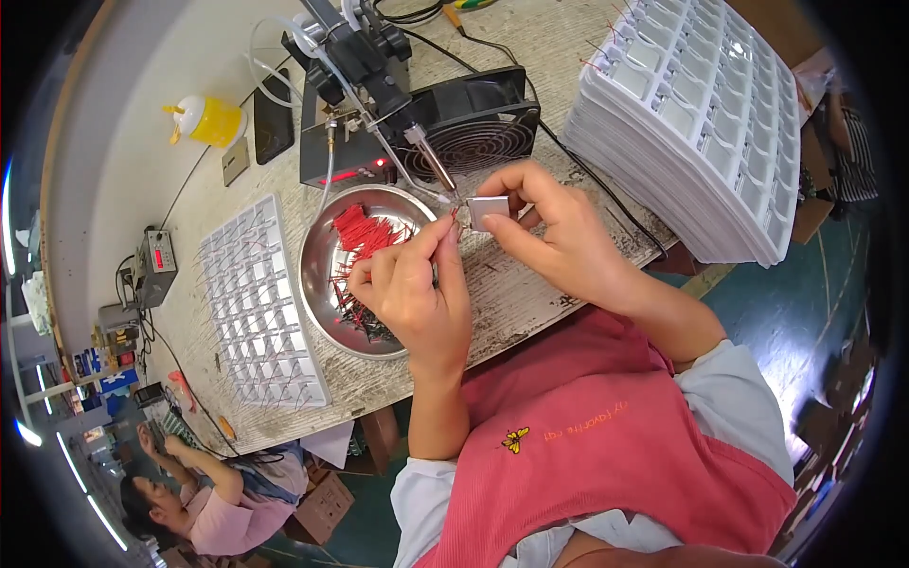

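My right hand (pixel 559 227) pinches a small flat silver battery cell (pixel 488 208) between thumb and fingers, above the worktable. Close against its left end, my left hand (pixel 417 298) is closed on a thin red wire (pixel 454 215). The soldering iron (pixel 434 161), mounted on a stand, points down with its tip right by where wire and cell meet; whether they touch is too small to tell. Under my left hand stands a round metal bowl (pixel 309 284) with many short red wires (pixel 360 232) and dark wires (pixel 367 322) inside.
At left lies a white tray (pixel 317 364) of wired cells. A tall stack of white trays (pixel 653 142) rises at right. Behind the bowl are a black fan (pixel 473 142), a control box (pixel 331 166), a phone (pixel 274 118) and a yellow bottle (pixel 213 120). Another person (pixel 222 502) works at lower left.
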`<control>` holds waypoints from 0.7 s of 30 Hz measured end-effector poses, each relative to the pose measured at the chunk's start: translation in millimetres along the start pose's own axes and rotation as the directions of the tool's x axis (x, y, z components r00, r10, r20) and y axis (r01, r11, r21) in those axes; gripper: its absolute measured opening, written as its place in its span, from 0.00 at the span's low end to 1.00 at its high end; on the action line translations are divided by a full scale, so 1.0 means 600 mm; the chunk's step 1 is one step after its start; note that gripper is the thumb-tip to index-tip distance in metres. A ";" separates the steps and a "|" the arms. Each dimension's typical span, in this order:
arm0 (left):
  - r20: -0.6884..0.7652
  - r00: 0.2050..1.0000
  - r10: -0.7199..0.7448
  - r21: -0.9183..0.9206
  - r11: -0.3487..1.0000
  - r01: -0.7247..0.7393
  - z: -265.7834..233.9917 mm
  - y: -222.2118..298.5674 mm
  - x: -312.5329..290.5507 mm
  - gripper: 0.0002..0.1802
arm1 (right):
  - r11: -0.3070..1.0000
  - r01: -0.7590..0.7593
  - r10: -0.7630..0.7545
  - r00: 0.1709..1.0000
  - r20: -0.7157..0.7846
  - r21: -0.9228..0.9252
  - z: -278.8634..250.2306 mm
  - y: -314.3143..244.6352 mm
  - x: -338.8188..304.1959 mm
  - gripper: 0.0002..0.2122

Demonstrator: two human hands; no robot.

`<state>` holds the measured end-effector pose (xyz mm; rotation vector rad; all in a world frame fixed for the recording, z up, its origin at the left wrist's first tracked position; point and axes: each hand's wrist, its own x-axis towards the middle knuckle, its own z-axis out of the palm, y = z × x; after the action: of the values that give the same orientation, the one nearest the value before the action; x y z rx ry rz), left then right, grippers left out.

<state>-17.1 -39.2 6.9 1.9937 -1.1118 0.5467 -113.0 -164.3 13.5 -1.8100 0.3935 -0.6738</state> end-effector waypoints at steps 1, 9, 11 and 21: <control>0.000 1.000 0.000 0.000 1.000 0.000 0.000 0.000 0.000 0.09 | 1.000 -0.001 0.001 1.000 -0.002 0.005 0.000 0.000 0.000 0.11; 0.005 1.000 0.011 0.009 1.000 -0.011 0.001 -0.001 0.000 0.10 | 1.000 0.002 -0.002 1.000 0.000 0.001 -0.002 0.003 -0.001 0.11; 0.001 1.000 0.014 0.008 1.000 -0.014 0.001 0.000 0.001 0.09 | 1.000 0.002 -0.002 1.000 0.001 0.002 -0.002 0.003 -0.002 0.11; 0.021 1.000 0.009 0.006 1.000 -0.009 -0.002 0.000 -0.003 0.09 | 1.000 -0.004 0.004 1.000 0.007 0.001 0.000 0.005 -0.005 0.11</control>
<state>-17.7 -37.3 6.4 2.0051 -1.1331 0.5354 -114.9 -163.5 10.1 -1.8101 0.3915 -0.6647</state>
